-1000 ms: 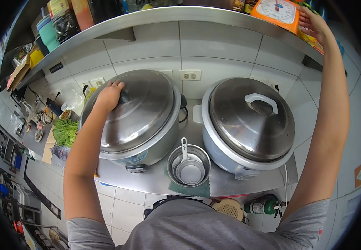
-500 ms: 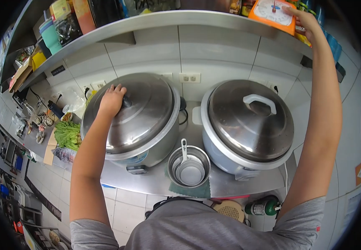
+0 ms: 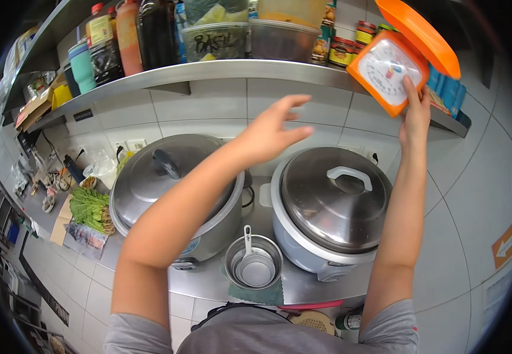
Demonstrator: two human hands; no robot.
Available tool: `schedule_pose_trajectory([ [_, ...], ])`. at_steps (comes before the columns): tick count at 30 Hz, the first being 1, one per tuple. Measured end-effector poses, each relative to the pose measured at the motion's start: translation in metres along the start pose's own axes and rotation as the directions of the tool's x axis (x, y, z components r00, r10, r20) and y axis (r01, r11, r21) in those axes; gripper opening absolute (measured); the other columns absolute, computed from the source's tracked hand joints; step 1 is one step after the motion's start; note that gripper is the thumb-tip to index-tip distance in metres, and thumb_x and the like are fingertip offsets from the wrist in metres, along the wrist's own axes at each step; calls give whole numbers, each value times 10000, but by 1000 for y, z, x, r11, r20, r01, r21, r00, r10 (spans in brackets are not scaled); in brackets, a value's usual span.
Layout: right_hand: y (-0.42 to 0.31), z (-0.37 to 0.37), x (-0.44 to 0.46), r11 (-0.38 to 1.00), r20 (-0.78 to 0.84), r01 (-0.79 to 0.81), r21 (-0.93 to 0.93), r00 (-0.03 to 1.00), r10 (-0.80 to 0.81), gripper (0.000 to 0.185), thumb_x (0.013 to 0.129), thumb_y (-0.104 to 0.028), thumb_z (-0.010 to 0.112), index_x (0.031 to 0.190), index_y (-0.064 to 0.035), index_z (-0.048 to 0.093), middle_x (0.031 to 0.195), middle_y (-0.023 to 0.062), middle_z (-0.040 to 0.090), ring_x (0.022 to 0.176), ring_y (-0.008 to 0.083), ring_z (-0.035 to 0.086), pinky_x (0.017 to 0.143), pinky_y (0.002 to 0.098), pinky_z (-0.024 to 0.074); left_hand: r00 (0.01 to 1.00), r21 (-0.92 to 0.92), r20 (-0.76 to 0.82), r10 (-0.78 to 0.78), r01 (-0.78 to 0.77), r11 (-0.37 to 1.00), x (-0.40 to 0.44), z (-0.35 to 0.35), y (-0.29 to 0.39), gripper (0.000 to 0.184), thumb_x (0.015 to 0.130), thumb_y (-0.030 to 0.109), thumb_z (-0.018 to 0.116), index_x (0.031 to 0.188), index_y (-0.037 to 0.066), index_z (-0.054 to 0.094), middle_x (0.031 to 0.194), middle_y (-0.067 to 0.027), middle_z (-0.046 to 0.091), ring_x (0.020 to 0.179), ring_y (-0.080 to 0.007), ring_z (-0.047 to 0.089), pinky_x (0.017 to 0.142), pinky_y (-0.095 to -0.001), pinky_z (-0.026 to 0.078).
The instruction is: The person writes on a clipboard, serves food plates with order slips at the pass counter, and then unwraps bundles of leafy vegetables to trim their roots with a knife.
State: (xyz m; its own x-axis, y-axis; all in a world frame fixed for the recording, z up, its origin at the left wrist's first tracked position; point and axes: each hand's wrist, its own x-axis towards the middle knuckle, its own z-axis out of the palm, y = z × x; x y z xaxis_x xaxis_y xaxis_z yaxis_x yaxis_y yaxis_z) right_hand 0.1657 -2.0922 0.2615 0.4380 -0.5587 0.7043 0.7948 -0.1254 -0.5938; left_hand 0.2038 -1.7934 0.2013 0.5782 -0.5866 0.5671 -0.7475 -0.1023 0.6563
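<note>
My right hand (image 3: 415, 112) grips an orange kitchen scale (image 3: 386, 71) by its lower right side, at the right end of the shelf. The scale is tilted, its round white dial facing me and its orange pan (image 3: 424, 35) on top. My left hand (image 3: 276, 130) is in mid-air with fingers apart, holding nothing, between the two cookers and below the shelf. Under my left forearm stands a large rice cooker with a steel lid (image 3: 149, 171) and black knob. To the right is a second rice cooker with a steel lid (image 3: 333, 206) and pale handle.
Bottles (image 3: 129, 38), lidded plastic tubs (image 3: 214, 41) and jars (image 3: 341, 52) line the steel shelf (image 3: 220, 69). A metal bowl (image 3: 275, 253) holding a measuring cup (image 3: 255, 270) sits on a green cloth (image 3: 262, 295) between the cookers. Leafy greens (image 3: 90, 207) lie at the left.
My left hand has left the left cooker's lid and moved up and right, opening. My right hand has tipped the scale and drawn it towards me. The view has tilted upward.
</note>
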Motion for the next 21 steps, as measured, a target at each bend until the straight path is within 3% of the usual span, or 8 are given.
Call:
schedule_pose_trajectory([
  [6, 35, -33, -37, 979, 83, 82, 184, 992, -99, 559, 869, -192, 687, 1362, -100, 440, 1336, 67, 502, 1231, 211, 477, 996, 390, 405, 993, -449, -119, 6, -59, 892, 50, 54, 0, 946, 791, 310, 771, 1494, 109, 172, 1460, -213, 305, 1221, -319, 481, 956, -428, 460],
  [8, 35, -44, -62, 974, 148, -44, 223, 989, 10, 567, 910, -227, 618, 1407, -74, 392, 1412, 104, 445, 1292, 268, 437, 1055, 447, 386, 946, -373, -240, 219, -298, 879, 43, 68, -7, 1039, 745, 333, 802, 1493, 43, 143, 1495, -252, 228, 1349, -351, 336, 1048, -424, 384],
  [10, 22, -42, -99, 975, 198, -91, 204, 979, 50, 585, 932, -307, 580, 1421, -67, 365, 1417, 119, 428, 1292, 288, 434, 1057, 446, 385, 906, -157, -256, 336, -382, 911, 13, 70, -3, 1109, 687, 339, 832, 1494, 26, 137, 1513, -271, 173, 1404, -371, 228, 1122, -419, 278],
  [12, -2, -15, -155, 953, 166, -163, 257, 978, 123, 574, 950, -330, 546, 1414, -47, 364, 1415, 127, 421, 1291, 270, 432, 1050, 413, 389, 925, -303, -181, 333, -375, 876, -37, 47, 21, 1155, 636, 336, 851, 1499, 39, 143, 1521, -271, 149, 1415, -393, 190, 1150, -416, 205],
  [16, -25, 33, -251, 948, 319, -263, 179, 927, 196, 601, 954, -384, 520, 1405, -19, 363, 1404, 125, 426, 1286, 246, 432, 1043, 372, 384, 946, -209, -225, 234, -281, 937, -140, -10, 32, 1154, 630, 309, 848, 1504, 51, 141, 1520, -273, 147, 1427, -394, 160, 1152, -394, 194],
  [18, -37, 73, -302, 959, 421, -265, 97, 885, 202, 600, 948, -376, 531, 1397, -11, 369, 1396, 122, 433, 1278, 238, 438, 1033, 363, 390, 909, -121, -390, 146, -208, 971, -200, -50, 29, 1087, 635, 253, 849, 1494, 84, 204, 1536, -235, 157, 1439, -374, 141, 1145, -407, 214],
  [20, -45, 120, -354, 907, 557, -386, 167, 796, 236, 592, 939, -350, 552, 1390, -8, 376, 1383, 121, 444, 1264, 236, 450, 1024, 362, 396, 874, -443, -486, 6, -252, 860, -269, -87, 14, 985, 682, 226, 826, 1476, 86, 261, 1543, -171, 208, 1454, -301, 129, 1145, -395, 217],
  [21, -50, 145, -381, 875, 630, -448, 182, 737, 246, 589, 934, -336, 563, 1386, -6, 380, 1376, 120, 449, 1257, 236, 457, 1019, 362, 400, 868, -289, -491, 71, -240, 927, -312, -115, 3, 884, 726, 200, 797, 1454, 75, 310, 1540, -126, 248, 1447, -236, 160, 1147, -385, 219],
])
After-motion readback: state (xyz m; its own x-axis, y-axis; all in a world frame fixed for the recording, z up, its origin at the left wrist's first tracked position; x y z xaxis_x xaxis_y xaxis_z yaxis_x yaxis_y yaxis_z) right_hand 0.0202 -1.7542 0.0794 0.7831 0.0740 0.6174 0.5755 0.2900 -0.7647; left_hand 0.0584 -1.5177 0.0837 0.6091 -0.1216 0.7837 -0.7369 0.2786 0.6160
